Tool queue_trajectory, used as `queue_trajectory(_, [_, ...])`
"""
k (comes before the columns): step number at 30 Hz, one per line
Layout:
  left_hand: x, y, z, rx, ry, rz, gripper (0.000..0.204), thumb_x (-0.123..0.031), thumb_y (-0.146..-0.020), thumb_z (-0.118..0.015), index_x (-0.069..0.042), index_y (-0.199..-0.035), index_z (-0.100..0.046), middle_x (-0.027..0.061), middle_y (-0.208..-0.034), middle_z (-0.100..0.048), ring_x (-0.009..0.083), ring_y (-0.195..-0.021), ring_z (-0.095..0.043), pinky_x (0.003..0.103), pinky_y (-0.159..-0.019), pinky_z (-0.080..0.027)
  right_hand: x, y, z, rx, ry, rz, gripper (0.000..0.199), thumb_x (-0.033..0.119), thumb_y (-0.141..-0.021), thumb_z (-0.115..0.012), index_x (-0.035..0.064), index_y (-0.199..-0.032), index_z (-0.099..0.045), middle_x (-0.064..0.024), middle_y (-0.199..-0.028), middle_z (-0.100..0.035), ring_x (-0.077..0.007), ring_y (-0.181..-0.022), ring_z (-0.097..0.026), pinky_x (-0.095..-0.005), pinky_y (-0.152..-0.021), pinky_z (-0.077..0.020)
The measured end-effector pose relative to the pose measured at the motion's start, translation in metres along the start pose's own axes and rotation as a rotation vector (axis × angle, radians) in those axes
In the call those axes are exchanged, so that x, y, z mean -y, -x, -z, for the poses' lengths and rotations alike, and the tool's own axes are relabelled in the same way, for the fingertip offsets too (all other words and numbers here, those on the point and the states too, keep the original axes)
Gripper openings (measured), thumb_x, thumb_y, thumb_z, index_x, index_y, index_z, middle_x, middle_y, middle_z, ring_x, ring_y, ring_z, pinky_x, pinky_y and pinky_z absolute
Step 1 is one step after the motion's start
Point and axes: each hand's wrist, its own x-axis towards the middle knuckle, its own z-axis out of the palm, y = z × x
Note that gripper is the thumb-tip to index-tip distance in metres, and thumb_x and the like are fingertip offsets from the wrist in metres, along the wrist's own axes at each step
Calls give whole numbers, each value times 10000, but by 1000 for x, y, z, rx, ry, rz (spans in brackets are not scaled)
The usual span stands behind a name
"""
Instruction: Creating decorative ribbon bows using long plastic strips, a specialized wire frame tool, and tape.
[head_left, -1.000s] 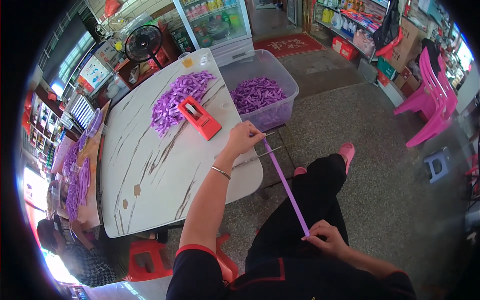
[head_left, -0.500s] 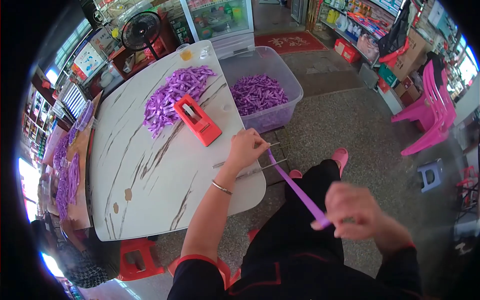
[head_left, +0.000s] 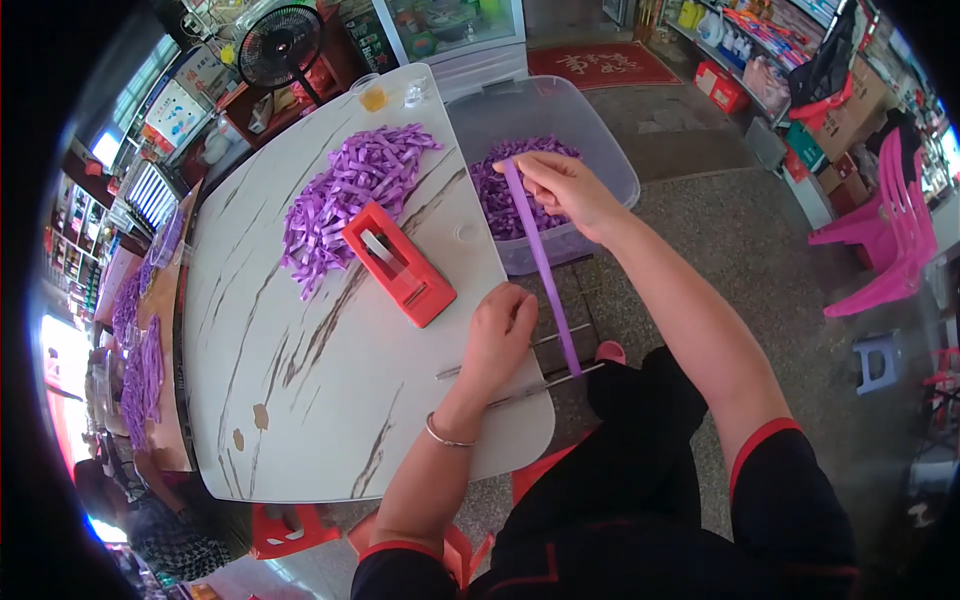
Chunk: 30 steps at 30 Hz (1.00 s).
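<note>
1. Up over the clear plastic bin [head_left: 610, 160], the right hand [head_left: 565, 185] pinches the top end of a long purple ribbon strip [head_left: 545, 270] between thumb and fingers, so the strip hangs taut and straight instead of curling.

2. Lower down, the left hand [head_left: 500, 335] rests on the edge of the surface [head_left: 330, 400], fingers curled in. It seems to hold the strip's lower part against the edge, though the grip itself is hidden under the knuckles, so I cannot tell how firmly it closes.

3. The strip runs from the right hand over the bin, past the left hand, and ends near two thin metal rods [head_left: 530, 370] that stick out from the surface edge over the person's lap; stretched this way it appears to be lined up along its length.

4. A red flat tool [head_left: 400, 262] with a slot lies just beside the left hand, within easy reach.

5. A heap of short purple ribbon pieces [head_left: 345, 195] lies on the surface beyond the red tool, and more of the same pieces [head_left: 490, 190] fill the bin, which stands right against the surface edge, probably so pieces can drop or be swept in.

6. More purple ribbon [head_left: 135, 350] sits on a side table to the left.
</note>
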Motion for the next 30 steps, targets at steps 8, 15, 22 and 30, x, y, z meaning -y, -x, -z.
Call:
queue_trajectory(8, [-2,2,1,72,-19,-95,89,-76,-800,-603,13,-798,-610,48,-702,-519,113,-603,-476,241,-541,-381,-148,5,17,-198,161,-281,269,338,-914,-477,122,-920,-637,78,-619,-414,-34,-489,-337,-204,-411,-224])
queue_trajectory(15, [-1,2,6,182,-154,-147,85,-116,-746,-669,-35,-767,-684,63,-705,-517,158,-608,-497,257,-521,-398,-239,147,14,-41,430,-385,267,277,-865,-514,50,-821,-648,-8,-640,-536,-99,-515,-449,-256,-446,-338])
queue_trajectory(22, [-4,0,4,180,-223,-238,102,-135,-699,-697,-47,-750,-692,79,-679,-518,202,-626,-493,306,-515,-399,-104,248,-40,36,243,-972,286,236,-887,-464,30,-948,-653,-53,-614,-617,-77,-485,-460,-234,-464,-373])
queue_trajectory(30, [-2,4,2,187,-229,-238,107,-142,-696,-697,-45,-741,-690,81,-687,-528,225,-664,-500,325,-541,-405,-28,309,-74,-216,50,-800,279,206,-928,-438,32,-999,-645,-12,-582,-568,-57,-518,-477,-187,-498,-362])
